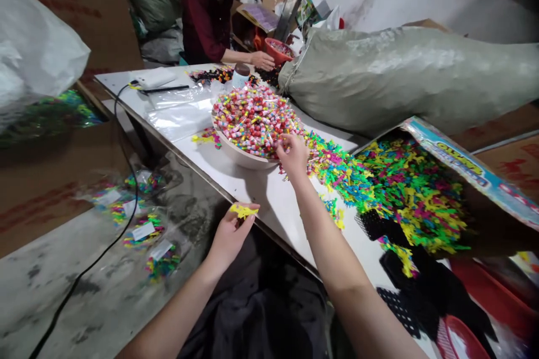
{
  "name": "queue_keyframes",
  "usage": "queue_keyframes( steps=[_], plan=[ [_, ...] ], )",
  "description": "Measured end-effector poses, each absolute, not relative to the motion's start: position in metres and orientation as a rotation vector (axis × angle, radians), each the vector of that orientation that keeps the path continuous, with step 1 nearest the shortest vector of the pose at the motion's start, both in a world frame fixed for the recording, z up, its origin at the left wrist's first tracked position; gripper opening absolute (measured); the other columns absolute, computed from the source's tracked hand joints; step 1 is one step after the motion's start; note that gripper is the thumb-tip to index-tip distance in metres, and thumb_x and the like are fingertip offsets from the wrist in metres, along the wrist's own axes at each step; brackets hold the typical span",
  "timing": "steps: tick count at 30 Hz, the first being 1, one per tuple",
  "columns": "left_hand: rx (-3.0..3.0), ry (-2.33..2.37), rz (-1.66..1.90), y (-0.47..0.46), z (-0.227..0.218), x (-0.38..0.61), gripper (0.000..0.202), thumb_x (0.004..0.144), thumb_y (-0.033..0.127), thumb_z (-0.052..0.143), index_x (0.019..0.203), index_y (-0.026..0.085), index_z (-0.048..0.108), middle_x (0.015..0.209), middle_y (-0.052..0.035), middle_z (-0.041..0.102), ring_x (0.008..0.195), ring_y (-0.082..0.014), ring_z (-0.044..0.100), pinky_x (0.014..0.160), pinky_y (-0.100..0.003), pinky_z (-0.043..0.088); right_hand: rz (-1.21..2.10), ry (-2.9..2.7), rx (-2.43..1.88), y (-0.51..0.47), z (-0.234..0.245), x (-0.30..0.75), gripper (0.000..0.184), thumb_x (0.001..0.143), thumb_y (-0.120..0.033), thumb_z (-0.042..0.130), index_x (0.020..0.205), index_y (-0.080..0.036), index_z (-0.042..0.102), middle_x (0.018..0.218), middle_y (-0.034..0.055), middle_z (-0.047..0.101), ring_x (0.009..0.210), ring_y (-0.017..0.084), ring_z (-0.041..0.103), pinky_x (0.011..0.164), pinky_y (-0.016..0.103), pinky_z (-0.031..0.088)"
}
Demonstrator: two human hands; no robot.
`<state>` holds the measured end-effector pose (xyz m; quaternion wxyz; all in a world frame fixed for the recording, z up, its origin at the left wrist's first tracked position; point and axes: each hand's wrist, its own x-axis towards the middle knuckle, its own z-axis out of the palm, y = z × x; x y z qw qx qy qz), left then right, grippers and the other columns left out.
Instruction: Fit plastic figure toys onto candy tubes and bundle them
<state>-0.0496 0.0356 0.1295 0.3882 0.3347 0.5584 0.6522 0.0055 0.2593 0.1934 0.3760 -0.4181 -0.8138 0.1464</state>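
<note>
My left hand (231,231) is held below the table edge, its fingers pinched on a small yellow plastic piece (243,211). My right hand (292,155) reaches to the near rim of a white bowl (240,154) heaped with small coloured capsule-like pieces (255,118). Its fingers curl down among those pieces at the rim; what they hold is hidden. A spread of bright plastic bits (404,190) spills from an open cardboard box (458,162) to the right of the bowl.
A white table (261,190) carries clear plastic bags (177,106), a big grey sack (404,73) and black mesh pieces (396,269). Filled small bags (143,230) lie on the floor at left beside a black cable (122,140). Another person (210,11) sits at the far end, one hand by a red bowl (278,49).
</note>
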Motion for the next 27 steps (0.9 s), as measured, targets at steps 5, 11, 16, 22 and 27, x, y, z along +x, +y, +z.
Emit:
queue_keyframes(
  steps=[5,11,16,22,27],
  plan=[
    [0.686,1.256,1.883,0.03,0.135,-0.054,0.015,0.074,0.028,0.06,0.085,0.019,0.064,0.096,-0.0032,0.058,0.086,-0.0144,0.056,0.081,-0.027,0.046,0.931,-1.801,-0.948,0.199,0.203,0.037,0.022,0.076,-0.033,0.053,0.093,-0.019,0.056,0.083,0.0019,0.059,0.071,0.013,0.056,0.066,0.029,0.045],
    [0.559,1.06,1.889,0.029,0.15,-0.042,0.028,0.069,0.028,0.066,0.094,0.02,0.057,0.086,-0.0005,0.056,0.076,-0.0106,0.058,0.077,-0.025,0.048,1.542,-1.65,-0.946,0.097,0.197,0.087,0.025,0.076,-0.032,0.06,0.098,-0.022,0.057,0.075,-0.0011,0.06,0.06,0.009,0.053,0.055,0.022,0.045],
    [0.621,0.994,1.821,0.03,0.164,-0.019,0.02,0.071,0.029,0.062,0.081,0.021,0.047,0.075,0.0034,0.052,0.071,-0.0104,0.057,0.076,-0.028,0.048,1.516,-1.435,-1.031,0.068,0.186,0.115,0.02,0.068,-0.03,0.07,0.083,-0.021,0.06,0.076,-0.0007,0.062,0.07,0.011,0.057,0.064,0.023,0.046],
    [0.766,1.069,1.498,0.027,0.166,0.006,0.023,0.076,0.038,0.057,0.084,0.016,0.053,0.078,-0.0029,0.062,0.07,-0.0145,0.06,0.061,-0.026,0.049,1.612,-1.064,-1.034,0.064,0.178,0.148,0.025,0.063,-0.028,0.074,0.084,-0.021,0.063,0.079,0.0001,0.066,0.075,0.013,0.06,0.07,0.025,0.047],
    [1.025,1.371,1.259,0.026,0.175,0.02,0.034,0.073,0.039,0.062,0.096,0.014,0.062,0.091,-0.0079,0.067,0.07,-0.0144,0.06,0.058,-0.024,0.047,1.611,-0.917,-0.944,0.06,0.181,0.164,0.022,0.065,-0.027,0.073,0.086,-0.022,0.065,0.08,-0.0006,0.066,0.072,0.011,0.058,0.067,0.023,0.046]
  ],
)
